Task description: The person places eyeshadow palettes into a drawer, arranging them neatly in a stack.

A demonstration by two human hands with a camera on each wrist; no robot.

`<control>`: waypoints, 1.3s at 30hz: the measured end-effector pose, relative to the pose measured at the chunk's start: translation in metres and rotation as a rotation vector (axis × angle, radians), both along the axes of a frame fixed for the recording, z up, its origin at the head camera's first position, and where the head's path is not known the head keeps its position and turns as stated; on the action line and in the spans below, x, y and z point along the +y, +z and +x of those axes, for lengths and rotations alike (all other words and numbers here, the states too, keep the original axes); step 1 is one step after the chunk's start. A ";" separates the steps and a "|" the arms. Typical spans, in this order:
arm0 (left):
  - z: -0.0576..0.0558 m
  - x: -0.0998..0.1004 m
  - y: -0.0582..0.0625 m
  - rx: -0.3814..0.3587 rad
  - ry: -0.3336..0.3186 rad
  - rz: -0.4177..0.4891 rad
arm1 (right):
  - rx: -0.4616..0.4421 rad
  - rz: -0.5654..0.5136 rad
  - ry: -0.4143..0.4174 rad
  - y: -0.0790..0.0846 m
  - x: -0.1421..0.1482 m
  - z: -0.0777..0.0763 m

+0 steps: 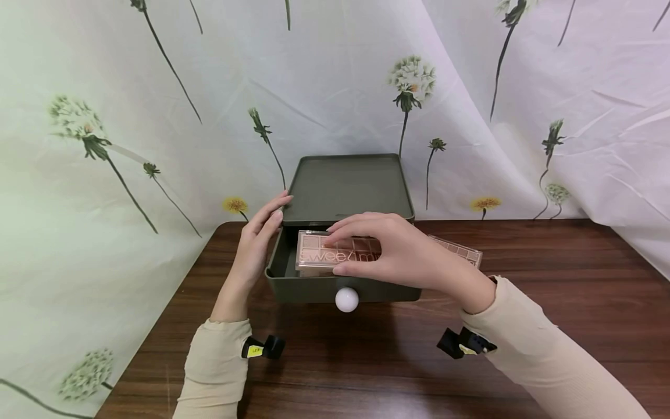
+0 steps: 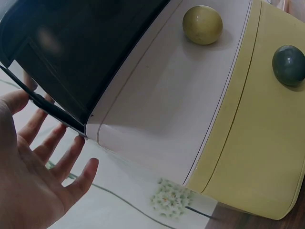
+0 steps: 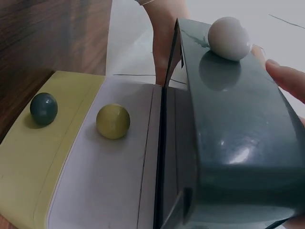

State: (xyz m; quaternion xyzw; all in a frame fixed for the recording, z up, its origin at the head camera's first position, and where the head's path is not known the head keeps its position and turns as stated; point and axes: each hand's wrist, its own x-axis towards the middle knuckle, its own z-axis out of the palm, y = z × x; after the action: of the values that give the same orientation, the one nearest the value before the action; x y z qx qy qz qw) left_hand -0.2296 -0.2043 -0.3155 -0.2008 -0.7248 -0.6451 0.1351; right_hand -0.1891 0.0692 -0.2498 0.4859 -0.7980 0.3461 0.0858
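Note:
A dark green drawer (image 1: 300, 291) with a white round knob (image 1: 347, 299) is pulled out of a small drawer cabinet (image 1: 350, 186). My right hand (image 1: 398, 250) holds a clear-lidded eyeshadow palette (image 1: 311, 254) over the drawer, thumb at its near edge and fingers across its top. The hand covers the palette's right part. At the cabinet's left side, my left hand (image 1: 253, 244) has its fingers extended along the green edge. In the left wrist view, those fingers (image 2: 71, 155) are spread beside the dark green drawer.
Below the green drawer, the cabinet has a white drawer (image 2: 157, 90) with a yellow knob (image 2: 202, 25) and a yellow drawer (image 2: 252, 143) with a green knob (image 2: 289, 66). Another palette (image 1: 466, 251) shows behind my right wrist. A dandelion-print cloth (image 1: 340, 87) hangs behind the wooden table (image 1: 366, 366).

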 end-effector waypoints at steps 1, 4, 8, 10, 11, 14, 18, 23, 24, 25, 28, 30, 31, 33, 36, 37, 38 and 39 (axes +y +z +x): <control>0.000 0.000 0.000 0.000 0.001 0.000 | 0.001 0.013 0.003 0.000 -0.001 -0.001; 0.000 0.001 0.000 0.000 0.002 -0.001 | -0.010 0.046 0.009 0.001 -0.004 -0.002; 0.000 0.000 0.000 -0.002 0.002 -0.006 | -0.044 0.094 0.002 0.003 -0.005 -0.004; 0.000 0.000 0.000 -0.003 0.000 -0.010 | -0.056 0.124 -0.006 0.004 -0.006 -0.005; 0.000 0.000 0.000 -0.007 -0.001 -0.010 | -0.061 0.138 -0.009 0.004 -0.007 -0.006; 0.000 0.000 0.001 -0.011 -0.003 -0.010 | -0.057 0.176 -0.017 0.004 -0.009 -0.009; 0.000 0.000 0.001 -0.014 0.001 -0.008 | -0.039 0.207 -0.006 0.005 -0.013 -0.011; 0.000 0.000 0.001 -0.013 0.001 -0.010 | -0.007 0.229 0.010 0.005 -0.016 -0.011; 0.000 0.000 0.001 -0.013 0.001 -0.009 | -0.007 0.229 0.014 0.005 -0.017 -0.011; 0.000 0.000 0.000 -0.013 0.001 -0.010 | -0.007 0.229 0.017 0.005 -0.017 -0.012; -0.001 0.000 0.000 -0.012 -0.001 -0.008 | -0.015 0.233 0.022 0.006 -0.017 -0.012; -0.001 0.000 0.000 -0.011 -0.002 -0.006 | -0.016 0.242 0.020 0.006 -0.016 -0.013; -0.001 0.000 0.000 -0.011 -0.003 -0.005 | -0.019 0.248 0.014 0.006 -0.016 -0.013; -0.001 0.000 0.000 -0.012 -0.003 -0.005 | -0.026 0.249 0.006 0.006 -0.014 -0.012; -0.002 0.000 0.000 -0.012 -0.002 -0.005 | -0.048 0.217 -0.007 0.007 -0.009 -0.011; -0.002 0.000 0.000 -0.011 -0.002 -0.007 | -0.051 0.192 -0.011 0.007 -0.007 -0.011; -0.002 0.000 0.000 -0.010 -0.002 -0.009 | -0.053 0.163 -0.013 0.008 -0.005 -0.010; -0.002 0.000 0.000 -0.009 -0.002 -0.011 | -0.053 0.133 -0.020 0.008 -0.002 -0.010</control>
State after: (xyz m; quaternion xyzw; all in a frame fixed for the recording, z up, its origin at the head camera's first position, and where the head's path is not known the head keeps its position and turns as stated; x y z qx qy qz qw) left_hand -0.2315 -0.2043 -0.3159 -0.1992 -0.7286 -0.6423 0.1301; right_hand -0.1990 0.0669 -0.2418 0.4733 -0.8260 0.3041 0.0354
